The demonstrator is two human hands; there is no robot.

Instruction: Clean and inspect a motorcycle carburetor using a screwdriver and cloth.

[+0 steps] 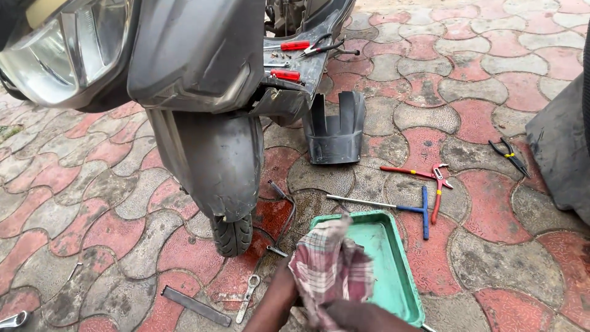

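Note:
A red-and-white checked cloth (329, 270) is bunched between both my hands at the bottom of the view, over the near left corner of a green plastic tray (393, 258). My left hand (289, 289) comes up under the cloth from the left and is mostly hidden by it. From below, my right hand (359, 316) grips the cloth's lower end. The tray lies on the paving just right of a scooter's front wheel (232, 233).
The grey scooter (203, 80) fills the upper left, with red-handled tools on its footboard (289, 61). A loose black plastic cover (335, 132) stands behind the tray. A blue T-handle wrench (424, 212), red pliers (437, 184), black pliers (509, 155), a spanner (247, 295) and a flat bar (195, 305) lie around.

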